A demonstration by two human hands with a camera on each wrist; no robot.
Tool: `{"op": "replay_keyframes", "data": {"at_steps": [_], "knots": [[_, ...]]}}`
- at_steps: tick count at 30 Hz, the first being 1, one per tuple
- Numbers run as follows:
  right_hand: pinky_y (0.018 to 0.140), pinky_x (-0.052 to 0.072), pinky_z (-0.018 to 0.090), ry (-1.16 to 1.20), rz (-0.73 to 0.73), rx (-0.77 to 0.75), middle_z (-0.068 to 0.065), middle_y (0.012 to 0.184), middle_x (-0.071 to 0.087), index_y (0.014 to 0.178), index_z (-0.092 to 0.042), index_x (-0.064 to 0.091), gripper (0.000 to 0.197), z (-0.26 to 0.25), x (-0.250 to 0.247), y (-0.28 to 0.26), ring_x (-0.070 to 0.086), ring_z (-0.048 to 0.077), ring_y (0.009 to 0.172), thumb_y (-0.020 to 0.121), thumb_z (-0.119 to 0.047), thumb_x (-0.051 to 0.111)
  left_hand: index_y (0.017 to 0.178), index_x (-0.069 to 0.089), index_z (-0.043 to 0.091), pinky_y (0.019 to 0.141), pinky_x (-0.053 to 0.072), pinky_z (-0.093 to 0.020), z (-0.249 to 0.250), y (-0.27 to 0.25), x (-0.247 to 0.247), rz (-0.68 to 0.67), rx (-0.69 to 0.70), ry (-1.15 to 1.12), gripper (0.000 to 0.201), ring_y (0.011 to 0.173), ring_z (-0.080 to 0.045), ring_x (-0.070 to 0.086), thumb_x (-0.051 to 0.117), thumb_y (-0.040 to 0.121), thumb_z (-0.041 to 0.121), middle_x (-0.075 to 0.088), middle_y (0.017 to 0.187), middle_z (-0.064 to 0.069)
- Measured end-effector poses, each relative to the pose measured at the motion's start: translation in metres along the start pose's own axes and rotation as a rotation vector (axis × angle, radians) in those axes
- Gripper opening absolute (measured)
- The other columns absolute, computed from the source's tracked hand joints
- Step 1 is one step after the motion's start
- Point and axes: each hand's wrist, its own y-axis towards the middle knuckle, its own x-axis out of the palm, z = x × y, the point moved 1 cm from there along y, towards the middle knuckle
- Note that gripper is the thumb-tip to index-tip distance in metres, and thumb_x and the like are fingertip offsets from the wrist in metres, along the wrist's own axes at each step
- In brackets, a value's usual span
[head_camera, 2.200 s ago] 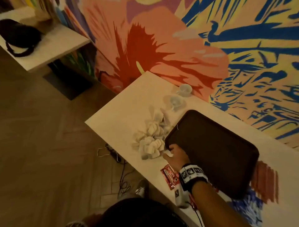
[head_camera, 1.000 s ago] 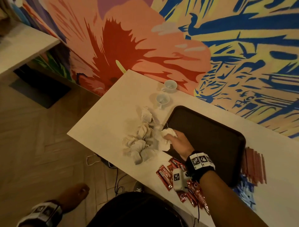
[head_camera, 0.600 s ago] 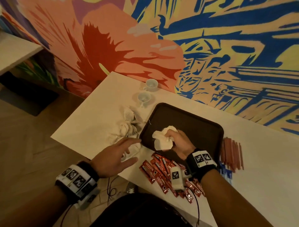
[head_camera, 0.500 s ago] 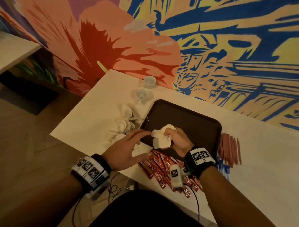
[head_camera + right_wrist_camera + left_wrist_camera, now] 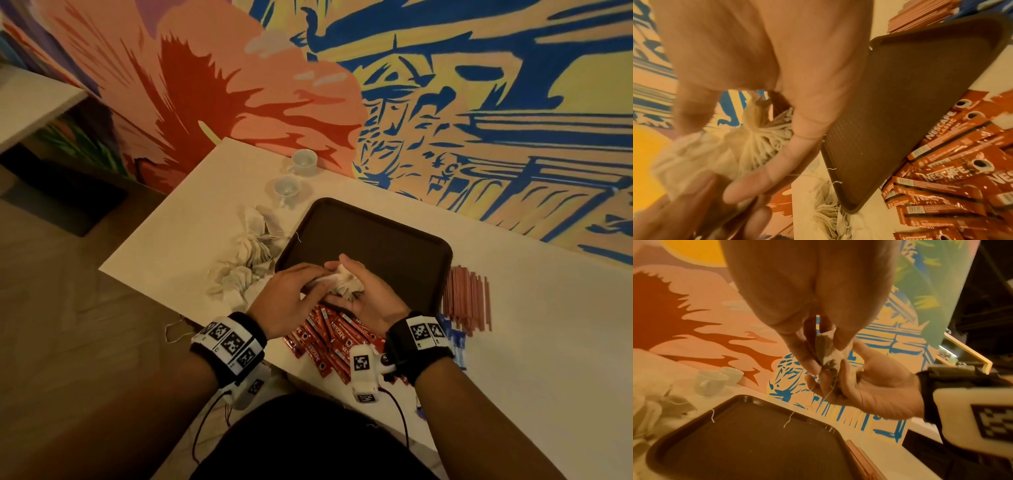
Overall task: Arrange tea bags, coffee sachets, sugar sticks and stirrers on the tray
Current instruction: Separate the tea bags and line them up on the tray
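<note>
Tabletop (image 5: 548,342) carries a dark tray (image 5: 394,240). Above its near edge, right hand (image 5: 373,301) cups bunched tea bags (image 5: 344,282) in a curled grip; left hand (image 5: 291,301) pinches one bag there.

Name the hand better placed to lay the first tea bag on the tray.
Left, probably: the left hand already pinches one tea bag above the tray, while the right hand cups the rest.
</note>
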Motion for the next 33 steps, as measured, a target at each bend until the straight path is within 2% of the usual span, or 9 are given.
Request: {"op": "replay_keyframes", "data": {"at_steps": [4, 6, 9, 12, 15, 19, 23, 28, 33], "knots": [[0.083, 0.059, 0.029, 0.044, -0.052, -0.038, 0.016, 0.122, 0.07, 0.127, -0.003, 0.063, 0.037, 0.004, -0.009, -0.011, 0.071, 0.022, 0.106, 0.093, -0.018, 0.063, 0.098, 0.069, 0.021, 0.066, 0.048, -0.026, 0.007, 0.003, -0.001, 0.016, -0.141, -0.126, 0.022, 0.074, -0.007, 0.063, 0.051, 0.104, 0.032, 0.068, 0.081, 0.007], [0.079, 0.058, 0.026, -0.022, -0.037, -0.075, 0.015, 0.121, 0.071, 0.13, -0.001, 0.063, 0.04, 0.004, -0.011, -0.011, 0.071, 0.022, 0.105, 0.092, -0.014, 0.067, 0.105, 0.071, 0.017, 0.072, 0.054, -0.023, 0.009, 0.006, -0.002, -0.017, -0.198, -0.269, 0.022, 0.079, -0.007, 0.07, 0.052, 0.104, 0.028, 0.072, 0.09, 0.005], [0.071, 0.058, 0.025, -0.111, 0.016, -0.109, 0.01, 0.11, 0.074, 0.126, -0.007, 0.067, 0.037, 0.0, -0.008, -0.009, 0.072, 0.018, 0.095, 0.092, -0.021, 0.069, 0.119, 0.07, 0.011, 0.08, 0.061, -0.033, 0.011, 0.014, -0.002, -0.058, -0.286, -0.53, 0.025, 0.088, -0.019, 0.074, 0.054, 0.103, 0.022, 0.065, 0.109, -0.008], [0.074, 0.06, 0.03, -0.095, 0.048, -0.108, 0.011, 0.11, 0.074, 0.125, -0.008, 0.067, 0.04, -0.005, -0.005, -0.007, 0.072, 0.021, 0.095, 0.09, -0.027, 0.071, 0.119, 0.069, 0.005, 0.081, 0.062, -0.036, 0.013, 0.022, -0.009, -0.083, -0.364, -0.705, 0.025, 0.087, -0.026, 0.074, 0.055, 0.102, 0.018, 0.066, 0.109, -0.019], [0.079, 0.061, 0.035, -0.017, 0.058, -0.112, 0.016, 0.116, 0.071, 0.131, -0.005, 0.063, 0.044, -0.009, -0.005, -0.002, 0.071, 0.026, 0.1, 0.092, -0.026, 0.069, 0.121, 0.068, 0.006, 0.079, 0.061, -0.032, 0.011, 0.031, -0.02, -0.143, -0.39, -0.798, 0.026, 0.089, -0.027, 0.073, 0.056, 0.102, 0.018, 0.074, 0.104, -0.017], [0.086, 0.061, 0.038, 0.139, 0.079, -0.138, 0.02, 0.124, 0.069, 0.126, 0.0, 0.064, 0.035, -0.016, -0.006, 0.005, 0.07, 0.029, 0.108, 0.094, -0.015, 0.065, 0.118, 0.068, 0.007, 0.077, 0.062, -0.03, 0.003, 0.042, -0.031, -0.177, -0.414, -0.844, 0.021, 0.091, -0.027, 0.074, 0.058, 0.1, 0.014, 0.072, 0.108, -0.019], [0.092, 0.058, 0.045, 0.249, 0.189, -0.21, 0.013, 0.1, 0.072, 0.087, -0.005, 0.068, 0.011, -0.028, -0.009, 0.017, 0.074, 0.023, 0.094, 0.088, 0.004, 0.062, 0.117, 0.067, 0.006, 0.077, 0.061, -0.031, -0.011, 0.052, -0.044, -0.196, -0.399, -0.799, 0.021, 0.095, -0.025, 0.073, 0.061, 0.097, 0.01, 0.073, 0.108, -0.015], [0.082, 0.06, 0.041, 0.223, 0.205, -0.253, 0.009, 0.09, 0.07, 0.091, -0.007, 0.067, 0.01, -0.038, -0.008, 0.027, 0.072, 0.023, 0.092, 0.087, 0.001, 0.062, 0.111, 0.07, 0.006, 0.077, 0.058, -0.027, -0.03, 0.063, -0.061, -0.194, -0.403, -0.746, 0.017, 0.094, -0.017, 0.069, 0.064, 0.095, 0.009, 0.073, 0.106, -0.011], [0.073, 0.06, 0.034, 0.23, 0.271, -0.293, 0.008, 0.091, 0.07, 0.094, -0.009, 0.067, 0.007, -0.045, -0.017, 0.025, 0.07, 0.022, 0.093, 0.093, -0.006, 0.061, 0.104, 0.073, 0.007, 0.088, 0.056, -0.031, -0.048, 0.071, -0.084, -0.168, -0.391, -0.699, 0.013, 0.098, -0.018, 0.068, 0.066, 0.093, 0.01, 0.072, 0.11, -0.014]]}}
